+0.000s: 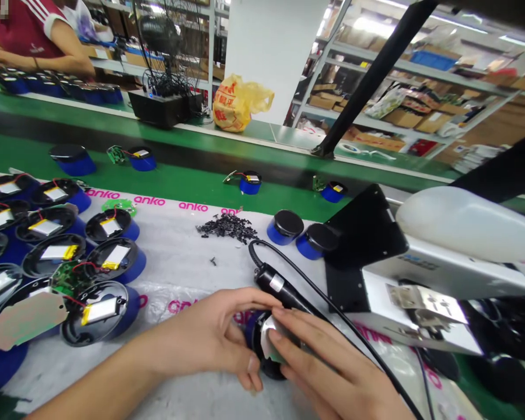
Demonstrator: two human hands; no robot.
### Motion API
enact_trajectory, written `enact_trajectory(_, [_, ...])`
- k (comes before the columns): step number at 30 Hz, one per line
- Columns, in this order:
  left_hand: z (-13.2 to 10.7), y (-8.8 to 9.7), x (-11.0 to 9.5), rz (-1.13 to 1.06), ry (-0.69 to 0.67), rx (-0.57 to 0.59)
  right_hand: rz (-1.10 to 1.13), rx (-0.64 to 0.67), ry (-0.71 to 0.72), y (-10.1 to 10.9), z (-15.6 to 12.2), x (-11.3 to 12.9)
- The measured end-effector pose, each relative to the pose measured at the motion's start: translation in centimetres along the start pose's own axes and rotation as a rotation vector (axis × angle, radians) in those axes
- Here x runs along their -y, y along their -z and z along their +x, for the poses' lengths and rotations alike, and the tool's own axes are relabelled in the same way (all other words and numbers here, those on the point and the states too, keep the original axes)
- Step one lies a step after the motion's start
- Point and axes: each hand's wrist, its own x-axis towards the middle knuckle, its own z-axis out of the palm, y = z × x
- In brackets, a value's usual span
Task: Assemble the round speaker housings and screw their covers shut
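Note:
A round blue-and-black plastic housing point(254, 338) lies low in the middle of the view, on the white sheet. My left hand point(205, 335) curls around its left side, with the thumb at the near edge. Over its right side, my right hand point(328, 359) has its fingertips on a pale circuit board point(269, 337) at the housing's opening. The right thumb is hidden, and the fingers cover much of the board. Right behind the housing lies a black electric screwdriver point(284, 289) with its cable. Small black screws point(230, 226) form a pile farther back.
Several open blue housings with batteries point(102, 309) crowd the left side. Two closed blue housings point(285, 226) stand beyond the screwdriver. A silver machine point(446, 274) occupies the right. Parts sit on the green belt point(179, 181); a person point(39, 35) is across it.

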Motion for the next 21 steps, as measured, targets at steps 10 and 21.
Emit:
enact_trajectory(10, [0.2,-0.6,-0.3,-0.051,-0.007,-0.057,-0.174,0.034,0.103,-1.0,-0.3,0.3])
enact_trajectory(21, [0.2,-1.4,0.3,0.114,-0.069,-0.136,-0.205,-0.110,-0.119,-2.4,-0.5,1.8])
